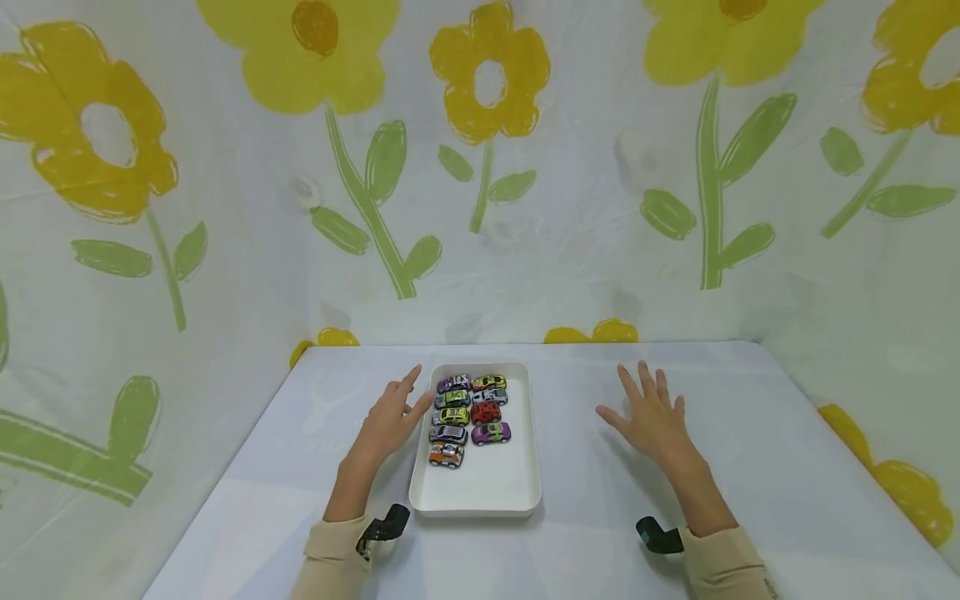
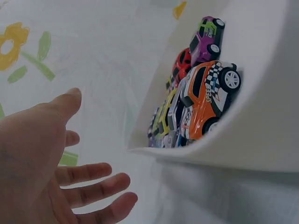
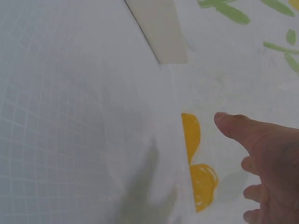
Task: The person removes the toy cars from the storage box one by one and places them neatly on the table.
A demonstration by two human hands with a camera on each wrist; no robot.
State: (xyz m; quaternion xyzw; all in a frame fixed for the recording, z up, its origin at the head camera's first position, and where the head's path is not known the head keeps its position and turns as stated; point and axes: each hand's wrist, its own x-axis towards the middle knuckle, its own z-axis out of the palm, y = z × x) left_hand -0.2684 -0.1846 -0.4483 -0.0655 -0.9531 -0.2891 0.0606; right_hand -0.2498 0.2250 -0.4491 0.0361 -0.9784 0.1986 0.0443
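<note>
A white tray lies on the table with several small toy cars in two columns toward its left side. At the near end of the left column is an orange toy car; a purple toy car ends the right one. My left hand hovers beside the tray's left edge, fingers extended and holding nothing. In the left wrist view its fingers spread apart from the tray wall. Well to the right of the tray, my right hand is held over the table with fingers spread, nothing in it.
The white table is enclosed by hanging cloth printed with yellow flowers, behind and on both sides. A black wrist camera is strapped at the left cuff, another black camera at the right.
</note>
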